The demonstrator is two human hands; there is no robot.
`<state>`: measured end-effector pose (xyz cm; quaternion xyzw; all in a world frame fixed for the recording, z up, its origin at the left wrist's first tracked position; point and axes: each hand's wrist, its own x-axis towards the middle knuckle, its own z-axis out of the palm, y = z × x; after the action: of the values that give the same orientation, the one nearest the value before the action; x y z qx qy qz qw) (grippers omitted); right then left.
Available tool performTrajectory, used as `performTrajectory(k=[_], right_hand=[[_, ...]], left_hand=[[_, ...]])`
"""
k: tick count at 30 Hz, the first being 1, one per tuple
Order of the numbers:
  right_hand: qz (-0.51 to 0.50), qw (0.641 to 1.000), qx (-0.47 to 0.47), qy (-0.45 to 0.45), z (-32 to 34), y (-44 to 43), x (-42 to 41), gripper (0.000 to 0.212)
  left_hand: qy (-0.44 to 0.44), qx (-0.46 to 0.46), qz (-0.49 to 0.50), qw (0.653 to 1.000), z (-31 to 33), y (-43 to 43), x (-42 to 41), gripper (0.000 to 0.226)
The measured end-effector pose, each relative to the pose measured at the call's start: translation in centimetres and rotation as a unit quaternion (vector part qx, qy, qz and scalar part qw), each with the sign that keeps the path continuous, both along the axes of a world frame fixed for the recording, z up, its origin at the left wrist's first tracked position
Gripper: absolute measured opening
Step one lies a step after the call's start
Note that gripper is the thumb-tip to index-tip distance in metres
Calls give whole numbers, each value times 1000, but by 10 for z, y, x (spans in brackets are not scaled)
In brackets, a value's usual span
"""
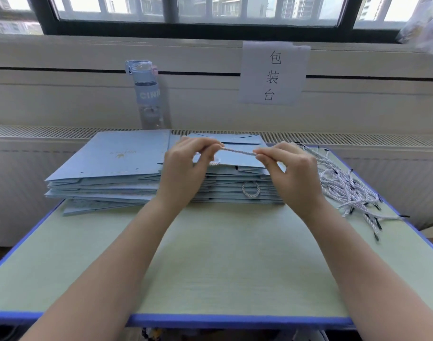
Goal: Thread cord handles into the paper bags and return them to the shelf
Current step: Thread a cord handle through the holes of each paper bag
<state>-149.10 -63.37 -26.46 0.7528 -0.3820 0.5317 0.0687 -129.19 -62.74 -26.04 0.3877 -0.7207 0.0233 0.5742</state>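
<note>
A stack of flat light-blue paper bags (pixel 117 163) lies at the back of the table. Above its right half, both hands hold one white-and-blue twisted cord (pixel 237 151) stretched level between them. My left hand (pixel 186 166) pinches its left end and my right hand (pixel 291 171) pinches its right end. A cord loop (pixel 251 190) hangs out of a bag lower in the stack. A loose pile of similar cords (pixel 346 185) with black tips lies on the table to the right of my right hand.
The pale green table (pixel 223 254) has a blue edge and bare surface in front of the stack. A blue water bottle (pixel 147 94) stands behind the bags by the wall. A paper sign (pixel 272 72) hangs on the wall below the window.
</note>
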Motion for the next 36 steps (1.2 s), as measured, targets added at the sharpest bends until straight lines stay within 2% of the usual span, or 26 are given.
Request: performTrajectory(k=[3,5,9,11,12,15,18,21,26,31,36], right_hand=[[-24,998,45,48,-5,-5,-5,13],[-19,997,66,38,-6,-4,-5,15],[4,997,78,16,-2,3,3,33],[37,994,103,19,-2,9,10,45],[58,991,120,15,-2,11,14,45],[117,983,141,8,-3,15,21,22],[125,975,185,3,0,18,21,13],[134,951,277,-31,8,23,16,17],[190,894,401,-69,18,24,8,30],[236,854,457,-80,17,22,5,16],[266,852,435,-117,18,22,4,20]], left_hand=[[60,-9,53,997,5,-1,11,17],[91,-6,55,994,8,-2,17,14],[116,49,-23,992,9,2,12,13],[88,65,-66,992,9,8,3,17],[62,57,-82,993,8,9,-1,16],[26,26,-100,994,6,11,-6,12],[13,1,-65,998,5,8,-2,8],[19,2,-31,999,6,4,3,6],[126,55,7,990,6,-2,16,9],[163,89,76,980,2,-8,20,6],[138,117,117,977,-1,-12,20,8]])
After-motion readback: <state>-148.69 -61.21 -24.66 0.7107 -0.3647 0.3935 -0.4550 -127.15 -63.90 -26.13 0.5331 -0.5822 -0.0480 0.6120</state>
